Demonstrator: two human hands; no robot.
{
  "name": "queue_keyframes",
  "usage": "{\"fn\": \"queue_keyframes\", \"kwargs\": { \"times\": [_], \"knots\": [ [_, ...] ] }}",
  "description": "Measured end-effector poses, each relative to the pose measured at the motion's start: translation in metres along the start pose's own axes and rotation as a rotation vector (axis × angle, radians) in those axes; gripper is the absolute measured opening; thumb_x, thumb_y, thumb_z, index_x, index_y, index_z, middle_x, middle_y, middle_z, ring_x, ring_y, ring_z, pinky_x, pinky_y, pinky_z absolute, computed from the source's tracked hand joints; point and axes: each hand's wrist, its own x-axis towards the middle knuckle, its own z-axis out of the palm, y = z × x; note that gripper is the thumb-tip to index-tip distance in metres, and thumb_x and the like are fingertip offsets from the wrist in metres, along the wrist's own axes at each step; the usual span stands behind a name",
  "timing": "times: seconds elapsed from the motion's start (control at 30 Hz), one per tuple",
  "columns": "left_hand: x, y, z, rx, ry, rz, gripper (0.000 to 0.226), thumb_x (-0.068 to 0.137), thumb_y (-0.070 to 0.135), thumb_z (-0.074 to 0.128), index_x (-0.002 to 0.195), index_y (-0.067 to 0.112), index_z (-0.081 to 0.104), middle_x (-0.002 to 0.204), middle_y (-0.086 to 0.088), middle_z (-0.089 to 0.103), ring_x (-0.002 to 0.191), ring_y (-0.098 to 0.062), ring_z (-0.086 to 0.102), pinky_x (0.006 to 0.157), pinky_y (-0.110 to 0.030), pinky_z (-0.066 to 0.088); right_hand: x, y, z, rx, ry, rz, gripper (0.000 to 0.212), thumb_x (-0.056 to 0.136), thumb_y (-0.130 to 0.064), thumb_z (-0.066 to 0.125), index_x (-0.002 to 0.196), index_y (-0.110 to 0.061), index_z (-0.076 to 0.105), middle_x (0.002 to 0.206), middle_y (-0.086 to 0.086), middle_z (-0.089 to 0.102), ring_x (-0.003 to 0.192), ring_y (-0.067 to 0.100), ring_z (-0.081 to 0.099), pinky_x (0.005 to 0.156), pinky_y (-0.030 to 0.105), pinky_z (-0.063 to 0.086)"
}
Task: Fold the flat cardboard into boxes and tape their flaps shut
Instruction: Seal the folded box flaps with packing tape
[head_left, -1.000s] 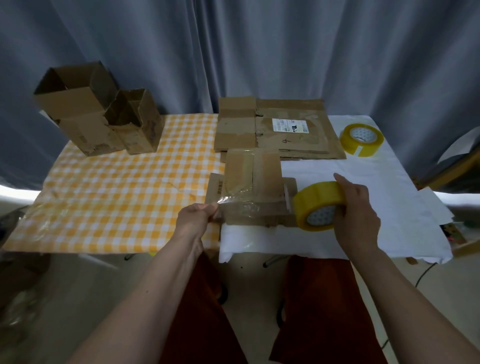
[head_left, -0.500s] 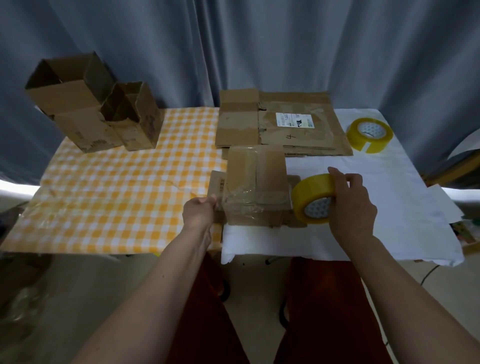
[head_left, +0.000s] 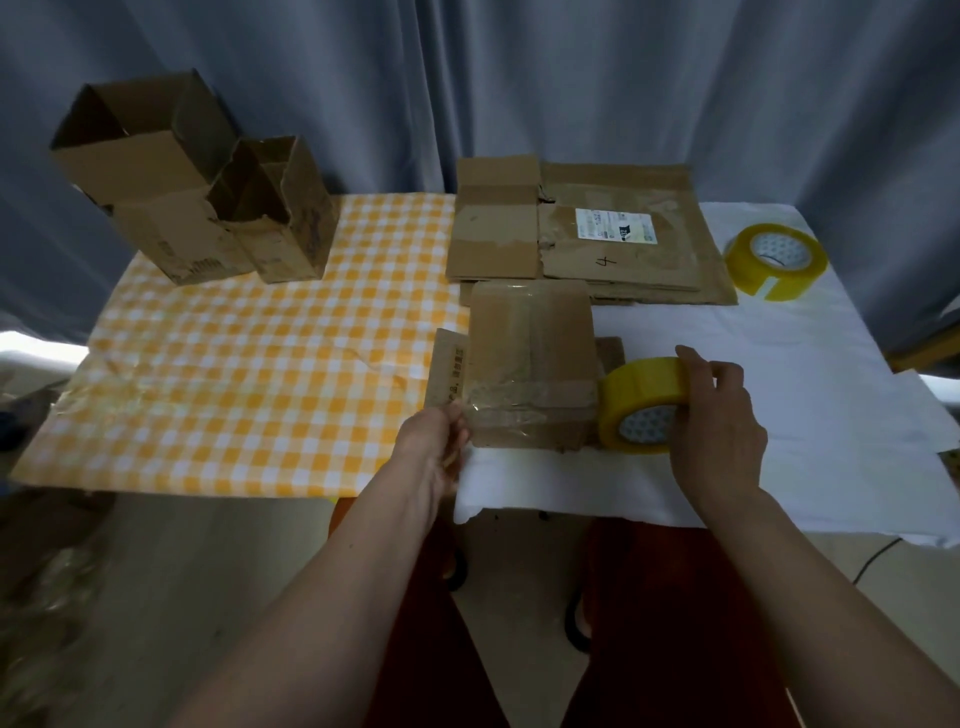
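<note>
A small brown cardboard box (head_left: 530, 343) stands at the table's near edge, its top flaps closed and glossy with clear tape. A fresh strip of clear tape (head_left: 524, 397) runs across its near side. My left hand (head_left: 434, 439) pinches the strip's free end against the box's left corner. My right hand (head_left: 719, 421) grips a yellow tape roll (head_left: 641, 402) held against the box's right side. A loose flap sticks out to the box's left.
A stack of flat cardboard (head_left: 576, 239) lies behind the box. A second yellow tape roll (head_left: 776, 260) sits at the far right. Two open folded boxes (head_left: 192, 187) stand at the far left on the checked cloth (head_left: 249, 374). A white cloth (head_left: 810, 395) covers the right half.
The tape strip was hanging loose in front of the box; now it lies pressed along the near side. The roll has moved in against the box's right side.
</note>
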Motion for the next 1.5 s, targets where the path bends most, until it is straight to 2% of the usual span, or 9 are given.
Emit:
{"fn": "queue_keyframes", "kwargs": {
  "times": [0.13, 0.27, 0.33, 0.43, 0.73, 0.87, 1.1, 1.23, 1.5],
  "knots": [
    [-0.005, -0.001, 0.004, -0.019, 0.073, 0.049, 0.017, 0.084, -0.001, 0.055, 0.074, 0.014, 0.057, 0.054, 0.001, 0.057, 0.042, -0.011, 0.054, 0.038, -0.016, 0.042, -0.003, 0.0, 0.002, 0.011, -0.026, 0.014, 0.069, 0.081, 0.003, 0.059, 0.142, -0.019, 0.036, 0.124, 0.02, 0.042, 0.098, 0.041, 0.052, 0.063, 0.044, 0.044],
    [-0.012, -0.011, 0.013, 0.419, 0.312, 0.718, 0.02, 0.091, 0.002, 0.055, 0.085, 0.015, 0.068, 0.096, -0.002, 0.067, 0.091, -0.02, 0.064, 0.078, -0.022, 0.051, -0.006, 0.002, -0.001, 0.012, -0.045, 0.017, 0.068, 0.081, 0.002, 0.059, 0.142, -0.018, 0.035, 0.126, 0.02, 0.041, 0.105, 0.038, 0.049, 0.064, 0.043, 0.044],
    [-0.015, -0.018, 0.012, 0.672, 0.325, 0.97, 0.026, 0.092, -0.001, 0.05, 0.104, 0.008, 0.072, 0.106, -0.008, 0.066, 0.098, -0.022, 0.062, 0.08, -0.015, 0.041, -0.008, 0.003, -0.003, 0.036, -0.048, -0.005, 0.063, 0.08, 0.002, 0.058, 0.139, -0.012, 0.038, 0.127, 0.019, 0.042, 0.112, 0.037, 0.044, 0.064, 0.041, 0.042],
    [-0.015, -0.011, 0.015, 0.87, 0.322, 1.1, 0.031, 0.093, 0.003, 0.046, 0.116, 0.006, 0.066, 0.101, -0.012, 0.065, 0.093, -0.024, 0.059, 0.071, -0.017, 0.035, -0.014, 0.006, -0.004, 0.105, -0.081, 0.0, 0.06, 0.081, 0.0, 0.057, 0.137, -0.009, 0.038, 0.132, 0.015, 0.043, 0.119, 0.033, 0.043, 0.071, 0.045, 0.045],
    [0.013, 0.059, 0.042, 1.384, 0.003, 0.965, 0.034, 0.098, 0.044, 0.043, 0.103, 0.012, 0.053, 0.111, -0.009, 0.055, 0.103, -0.03, 0.054, 0.071, -0.031, 0.036, -0.032, -0.011, 0.006, 0.436, -0.437, -0.11, 0.073, 0.082, -0.032, 0.066, 0.141, -0.029, 0.023, 0.132, 0.0, 0.045, 0.116, 0.026, 0.05, 0.086, 0.03, 0.037],
    [0.006, 0.055, 0.046, 1.584, 0.069, 0.94, 0.073, 0.093, 0.062, 0.038, 0.138, 0.005, 0.04, 0.139, -0.012, 0.043, 0.127, -0.031, 0.039, 0.102, -0.037, 0.035, -0.035, -0.01, 0.004, 0.502, -0.466, -0.168, 0.075, 0.083, -0.036, 0.064, 0.142, -0.04, 0.018, 0.144, -0.008, 0.036, 0.124, 0.016, 0.043, 0.094, 0.029, 0.034],
    [-0.023, 0.041, 0.071, 1.774, 0.071, 0.687, 0.138, 0.061, 0.089, 0.052, 0.15, 0.0, -0.004, 0.157, -0.024, -0.003, 0.145, -0.04, 0.001, 0.119, -0.047, 0.009, -0.04, -0.011, 0.002, 0.56, -0.503, -0.179, 0.073, 0.078, -0.038, 0.067, 0.134, -0.048, 0.021, 0.119, -0.024, 0.038, 0.106, 0.004, 0.043, 0.087, 0.029, 0.039],
    [-0.022, 0.034, 0.07, 1.828, 0.111, 0.814, 0.134, 0.062, 0.086, 0.056, 0.149, -0.001, 0.002, 0.153, -0.023, 0.013, 0.14, -0.039, 0.015, 0.117, -0.046, 0.016, -0.045, -0.013, 0.001, 0.69, -0.586, -0.111, 0.064, 0.075, -0.039, 0.073, 0.114, -0.059, 0.026, 0.108, -0.031, 0.044, 0.098, -0.001, 0.05, 0.076, 0.018, 0.044],
    [-0.006, 0.056, 0.085, 1.98, -0.037, 1.027, 0.118, 0.058, 0.087, 0.056, 0.14, 0.005, 0.033, 0.132, -0.019, 0.041, 0.124, -0.034, 0.037, 0.107, -0.04, 0.031, -0.052, -0.026, 0.0, 1.063, -0.68, 0.153, 0.036, 0.075, -0.056, 0.058, 0.105, -0.037, 0.057, 0.1, -0.019, 0.065, 0.087, -0.009, 0.062, 0.063, 0.007, 0.048]
  ]
}}
